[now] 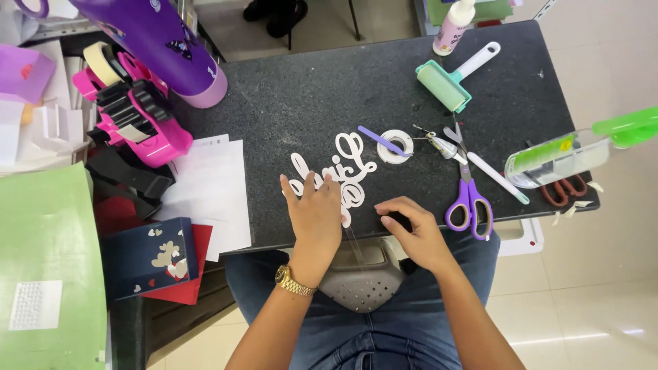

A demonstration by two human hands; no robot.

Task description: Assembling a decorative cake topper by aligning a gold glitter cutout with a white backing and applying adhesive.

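**Hands at the table's near edge**

Under the flat, open left hand [314, 214] lies the white cut-out lettering [337, 173], pressed to the black table [288, 103]. Beside it, the right hand [411, 229] curls loosely, holding nothing visible. Purple scissors [469, 199] lie just right; bare tabletop beyond.

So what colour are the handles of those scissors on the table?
Purple; the scissors lie right of the right hand, clearest in the head view.

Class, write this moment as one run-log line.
left hand: flat on white cut-out lettering | right hand: fingertips at table edge | purple scissors: lying right, untouched
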